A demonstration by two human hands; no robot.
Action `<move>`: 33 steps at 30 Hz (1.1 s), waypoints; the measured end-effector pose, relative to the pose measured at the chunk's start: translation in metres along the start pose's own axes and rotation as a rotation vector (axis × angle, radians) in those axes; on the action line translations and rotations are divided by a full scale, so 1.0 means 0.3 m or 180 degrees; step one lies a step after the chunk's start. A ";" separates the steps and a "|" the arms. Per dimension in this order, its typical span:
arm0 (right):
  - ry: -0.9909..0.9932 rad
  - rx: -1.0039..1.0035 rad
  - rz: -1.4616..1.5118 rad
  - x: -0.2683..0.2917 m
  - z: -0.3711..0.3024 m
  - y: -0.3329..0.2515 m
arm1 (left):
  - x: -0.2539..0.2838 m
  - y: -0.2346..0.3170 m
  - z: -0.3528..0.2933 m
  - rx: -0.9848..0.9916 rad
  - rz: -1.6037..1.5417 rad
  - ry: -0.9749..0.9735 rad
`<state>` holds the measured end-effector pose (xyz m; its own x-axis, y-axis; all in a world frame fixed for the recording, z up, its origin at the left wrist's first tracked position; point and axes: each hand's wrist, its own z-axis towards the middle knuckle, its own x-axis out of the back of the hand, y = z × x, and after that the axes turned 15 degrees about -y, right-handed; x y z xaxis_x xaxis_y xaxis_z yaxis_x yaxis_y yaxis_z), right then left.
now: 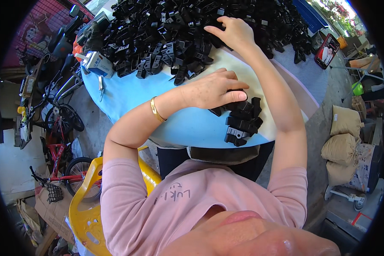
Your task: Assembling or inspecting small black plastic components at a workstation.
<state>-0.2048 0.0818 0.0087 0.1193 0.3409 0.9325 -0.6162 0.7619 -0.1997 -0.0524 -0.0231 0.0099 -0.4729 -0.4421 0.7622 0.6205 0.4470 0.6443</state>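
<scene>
My left hand [215,88], with a gold bracelet on its wrist, rests on a short stack of black plastic clips [242,121] near the front edge of the round blue table [128,94], fingers curled over the top pieces. My right hand [232,32] reaches far across and lies on a big heap of the same black plastic clips [166,34] that covers the back of the table; its fingers are bent down into the heap. Whether it grips a piece is hidden.
A small blue-and-white box [97,64] and a metal tool [101,87] lie at the table's left. A phone [327,51] stands at the right. A yellow plastic chair [87,205] is under me. Bicycles [57,128] stand at left, filled sacks [341,145] at right.
</scene>
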 end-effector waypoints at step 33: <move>0.0230 0.0986 0.2569 0.126 -0.265 -0.036 | 0.132 -0.064 -0.011 0.0473 -0.4511 0.1733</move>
<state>-0.1317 0.1302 0.0221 -0.4031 0.7548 0.5175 -0.7167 0.0913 -0.6914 -0.0810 -0.0518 0.0274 -0.3039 -0.7686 -0.5630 -0.2139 -0.5208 0.8265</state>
